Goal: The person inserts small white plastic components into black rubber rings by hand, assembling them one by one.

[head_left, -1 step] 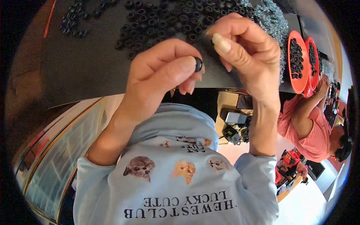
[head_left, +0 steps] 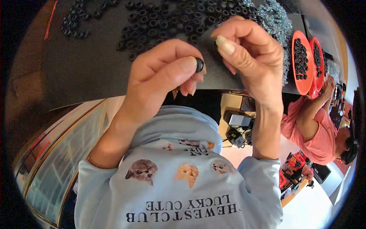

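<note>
Between the thumb and fingers of my left hand (head_left: 164, 70) is a small, glossy black ring-shaped part (head_left: 199, 65), with its rounded side showing. To its right, my right hand (head_left: 248, 49) is raised with thumb and index finger drawn together. Whatever may sit between those two fingertips is too small to make out. The hands are apart, above the near part of a dark table (head_left: 91, 72). Beyond them lies a loose spread of black ring-shaped parts (head_left: 152, 23), partly hidden behind my fingers.
Small silvery metal pieces (head_left: 272, 19) are heaped at the back right. Two red plates (head_left: 296, 86) with black parts stand beyond them. A co-worker in a pink shirt (head_left: 316, 141) sits at the right. More black rings (head_left: 74, 23) lie at the far left.
Both hands have shifted very slightly to the left. The black ring-shaped part is still in my left hand.
</note>
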Available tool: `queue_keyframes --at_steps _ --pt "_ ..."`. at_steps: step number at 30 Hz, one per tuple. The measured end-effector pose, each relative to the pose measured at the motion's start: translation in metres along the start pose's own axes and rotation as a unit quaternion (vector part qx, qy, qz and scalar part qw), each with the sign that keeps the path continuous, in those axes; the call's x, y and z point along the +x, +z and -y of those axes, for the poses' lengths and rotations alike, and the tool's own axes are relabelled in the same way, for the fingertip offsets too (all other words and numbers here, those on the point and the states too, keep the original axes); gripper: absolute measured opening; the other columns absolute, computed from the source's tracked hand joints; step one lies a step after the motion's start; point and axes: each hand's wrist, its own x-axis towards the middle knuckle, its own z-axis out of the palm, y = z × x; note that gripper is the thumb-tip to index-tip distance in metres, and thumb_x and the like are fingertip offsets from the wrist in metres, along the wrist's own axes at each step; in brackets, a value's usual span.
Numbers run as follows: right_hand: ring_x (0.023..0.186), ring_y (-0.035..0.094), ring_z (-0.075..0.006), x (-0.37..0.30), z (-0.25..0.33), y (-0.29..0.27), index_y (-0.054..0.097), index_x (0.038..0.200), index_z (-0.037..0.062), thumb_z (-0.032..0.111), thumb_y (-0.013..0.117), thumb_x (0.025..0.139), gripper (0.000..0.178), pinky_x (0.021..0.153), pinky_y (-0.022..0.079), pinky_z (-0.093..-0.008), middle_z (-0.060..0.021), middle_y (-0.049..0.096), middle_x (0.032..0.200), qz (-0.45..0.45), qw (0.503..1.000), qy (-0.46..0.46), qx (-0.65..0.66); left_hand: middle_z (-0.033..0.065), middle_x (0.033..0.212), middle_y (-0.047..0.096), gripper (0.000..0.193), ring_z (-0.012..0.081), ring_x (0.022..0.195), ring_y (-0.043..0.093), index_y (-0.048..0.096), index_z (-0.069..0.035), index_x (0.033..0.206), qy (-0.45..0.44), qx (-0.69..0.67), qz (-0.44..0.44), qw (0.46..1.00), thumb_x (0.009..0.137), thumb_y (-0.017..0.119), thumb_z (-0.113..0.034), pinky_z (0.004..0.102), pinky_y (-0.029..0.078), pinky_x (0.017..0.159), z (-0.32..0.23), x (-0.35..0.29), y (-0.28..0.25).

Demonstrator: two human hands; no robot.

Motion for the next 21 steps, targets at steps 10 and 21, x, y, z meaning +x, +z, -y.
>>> queue_keyframes --at_steps 10,21 --pt "0.059 0.053 -0.0030 -0.030 0.010 -0.001 0.065 0.098 0.0005 0.008 0.065 0.086 0.015 0.049 0.043 -0.0164 0.0003 0.063 0.075 -0.012 0.992 0.093 0.089 0.0097 0.082 0.056 0.025 0.0133 0.062 0.051 0.054 0.001 0.097 -0.014 0.036 -0.002 0.999 0.092 0.049 -0.023 0.0241 0.041 0.053 -0.001 0.000 0.008" --pt "0.057 0.051 -0.0029 -0.042 0.010 0.003 0.066 0.094 0.0001 0.006 0.065 0.084 0.011 0.049 0.041 -0.0168 0.0011 0.062 0.073 -0.031 0.994 0.065 0.083 0.0002 0.077 0.056 0.025 0.0038 0.060 0.048 0.058 -0.002 0.099 -0.005 0.100 -0.003 0.995 0.096 0.050 -0.025 0.0181 0.040 0.051 -0.003 -0.001 0.016"
